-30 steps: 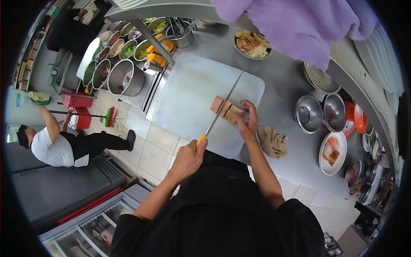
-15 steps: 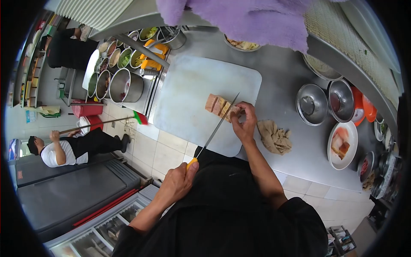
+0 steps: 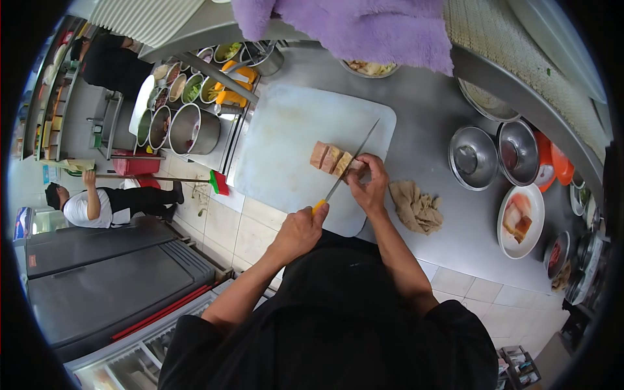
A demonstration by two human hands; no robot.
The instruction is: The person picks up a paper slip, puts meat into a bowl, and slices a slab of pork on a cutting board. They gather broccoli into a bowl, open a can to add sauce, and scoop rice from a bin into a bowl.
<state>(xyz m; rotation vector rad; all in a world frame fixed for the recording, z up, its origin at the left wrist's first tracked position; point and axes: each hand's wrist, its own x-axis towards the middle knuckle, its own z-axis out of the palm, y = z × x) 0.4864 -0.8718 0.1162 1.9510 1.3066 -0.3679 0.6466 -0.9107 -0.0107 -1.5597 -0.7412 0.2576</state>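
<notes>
Mid-slice: left hand [image 3: 298,234] clenches the yellow-handled steel knife [image 3: 366,139], right hand [image 3: 367,185] pins the brown meat block [image 3: 328,158]; next cut needs tucked fingers

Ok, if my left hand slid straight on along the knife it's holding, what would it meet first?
Following the knife, most likely the sliced meat block, where the right hand steadies it on the cutting board; which comes first is hard to judge from above.
</notes>
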